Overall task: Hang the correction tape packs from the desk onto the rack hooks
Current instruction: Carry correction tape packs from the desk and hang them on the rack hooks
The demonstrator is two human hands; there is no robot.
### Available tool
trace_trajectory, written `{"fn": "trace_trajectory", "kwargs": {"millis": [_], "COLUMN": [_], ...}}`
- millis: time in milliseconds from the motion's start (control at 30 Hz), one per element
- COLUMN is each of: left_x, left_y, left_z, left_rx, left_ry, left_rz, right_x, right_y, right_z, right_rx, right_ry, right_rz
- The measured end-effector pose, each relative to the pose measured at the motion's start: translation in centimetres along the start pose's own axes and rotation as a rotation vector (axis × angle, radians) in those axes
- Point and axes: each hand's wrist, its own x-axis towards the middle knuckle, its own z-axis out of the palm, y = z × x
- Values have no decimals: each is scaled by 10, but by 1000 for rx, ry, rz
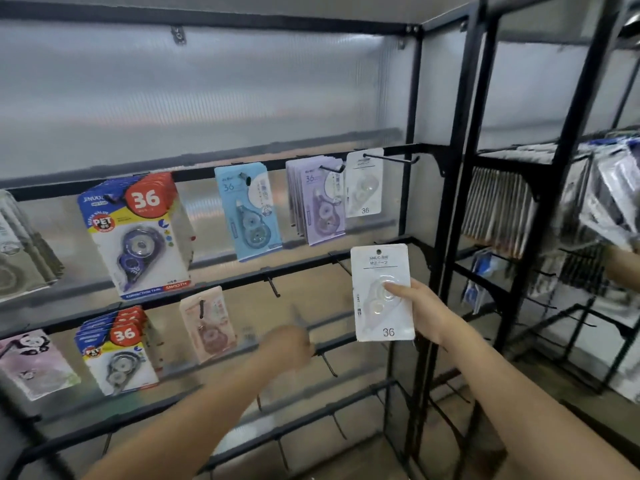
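Here the black rack (412, 202) fills the view, its cross rails carrying hooks in rows, with a black upright post closing it off on the right and a second rack (540, 188) of hanging goods just beyond that post. On the top rail hang, from left to right, a thick stack of blue-and-red packs (138, 233), a pale blue pack (249, 209), a stack of purple packs (317, 199) and one white pack (364, 183) at the back of a long hook (391, 158) whose front length is bare. The middle rail below has bare hooks (273, 286) toward its right end, and that stretch is where open room lies. The right hand (420, 308) holds a white correction tape pack (382, 292) upright in front of that open stretch, near the upright post: its long axis runs up and down, the hang hole at the top, the printed "36" at the bottom, its face toward the camera. The grip is a pinch, the thumb pressed on the clear blister at the front and the other fingers hidden behind the card, with the forearm reaching up from the lower right. The left hand (289, 344) is blurred, stretched forward toward the lower rail beside a bare hook; I cannot tell how its fingers are set or whether they hold anything.
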Motion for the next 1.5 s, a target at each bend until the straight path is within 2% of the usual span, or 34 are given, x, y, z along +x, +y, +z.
{"fn": "trace_trajectory", "kwargs": {"millis": [200, 333, 533, 767, 1100, 1267, 1500], "left_x": [14, 25, 33, 38, 54, 61, 63], "left_y": [94, 127, 136, 123, 120, 124, 115], "left_z": [-80, -112, -116, -109, -111, -114, -113], "left_rx": [19, 1, -36, -77, -78, -66, -85], "left_ry": [217, 335, 370, 346, 325, 302, 348], "left_rz": [11, -3, -64, -122, -101, -67, -59], "right_x": [4, 13, 39, 52, 75, 86, 141], "right_y": [-82, -126, -145, -142, -133, -136, -135], "right_z": [-46, -62, -67, -66, -73, -72, -61], "right_rx": [-72, -178, -256, -216, -77, -146, -243], "right_ry": [-45, -43, -66, -74, -66, -133, -59], "right_rz": [-159, -272, -328, -403, -285, -251, -173]}}
